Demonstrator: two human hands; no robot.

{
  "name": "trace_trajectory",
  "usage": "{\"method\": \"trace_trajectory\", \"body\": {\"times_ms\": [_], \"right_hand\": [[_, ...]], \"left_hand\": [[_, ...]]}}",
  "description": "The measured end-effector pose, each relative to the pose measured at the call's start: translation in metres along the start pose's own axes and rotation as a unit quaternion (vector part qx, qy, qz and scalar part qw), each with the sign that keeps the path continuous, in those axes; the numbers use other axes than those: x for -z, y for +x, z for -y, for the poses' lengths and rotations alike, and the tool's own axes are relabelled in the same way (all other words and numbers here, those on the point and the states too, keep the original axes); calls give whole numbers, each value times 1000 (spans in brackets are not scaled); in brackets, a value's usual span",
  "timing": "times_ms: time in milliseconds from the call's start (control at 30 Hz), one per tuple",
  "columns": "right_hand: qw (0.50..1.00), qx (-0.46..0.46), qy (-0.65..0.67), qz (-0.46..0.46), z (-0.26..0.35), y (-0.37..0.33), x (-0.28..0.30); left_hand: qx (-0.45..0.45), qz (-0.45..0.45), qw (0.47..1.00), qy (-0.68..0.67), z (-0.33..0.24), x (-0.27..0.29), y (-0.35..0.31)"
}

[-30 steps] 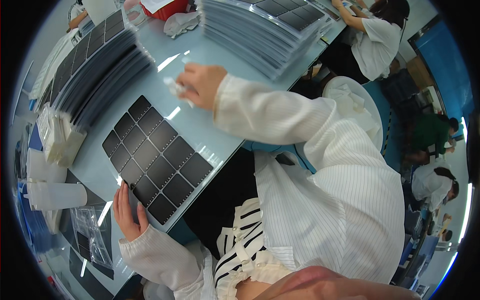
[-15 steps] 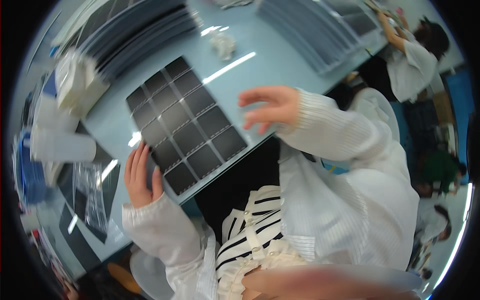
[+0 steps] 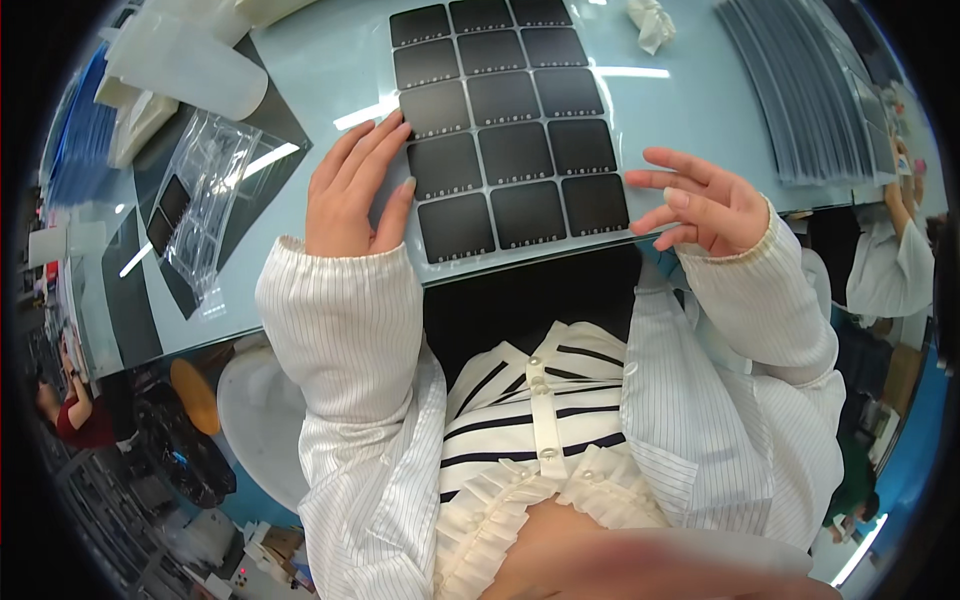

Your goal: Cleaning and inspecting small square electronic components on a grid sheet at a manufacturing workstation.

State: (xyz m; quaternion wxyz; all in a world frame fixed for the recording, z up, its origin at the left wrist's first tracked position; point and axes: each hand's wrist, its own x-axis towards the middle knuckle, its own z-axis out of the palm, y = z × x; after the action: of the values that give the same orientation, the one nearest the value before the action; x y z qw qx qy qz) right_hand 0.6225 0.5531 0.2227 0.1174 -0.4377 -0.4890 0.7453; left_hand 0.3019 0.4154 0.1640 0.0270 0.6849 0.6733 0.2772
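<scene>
A sheet of black, round-cornered rectangular panels in rows of three lies flat on the glossy pale-blue table. Narrow light gaps part the panels, and a line of small pale marks runs along each one's lower edge. My left hand rests at the sheet's left edge, its fingers stretched out and the fingertips at the border. Beside the near right corner, my right hand is held with fingers apart and nothing in them. Its fingertips are close to the sheet's edge; whether they touch it I cannot tell.
Stacked grey-blue sheets stand at the far right, with a crumpled white wad nearby. To the left are a translucent plastic jug, clear plastic packaging and dark sheets. The table's front edge runs just before me. Other people work farther off.
The view has turned, so the sheet now looks nearly straight in front of me. My right hand has come down from above the table to beside the sheet's near right corner; my left stays at its edge.
</scene>
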Motion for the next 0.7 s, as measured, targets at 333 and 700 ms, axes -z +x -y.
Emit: {"method": "trace_trajectory", "body": {"times_ms": [333, 700], "right_hand": [[912, 157, -366, -100, -29, 22, -14], [964, 199, -118, -132, -23, 9, -24]], "left_hand": [[-3, -7, 1000, -6, -1, -3, 2], [-3, -21, 998, -62, 6, -3, -1]]}}
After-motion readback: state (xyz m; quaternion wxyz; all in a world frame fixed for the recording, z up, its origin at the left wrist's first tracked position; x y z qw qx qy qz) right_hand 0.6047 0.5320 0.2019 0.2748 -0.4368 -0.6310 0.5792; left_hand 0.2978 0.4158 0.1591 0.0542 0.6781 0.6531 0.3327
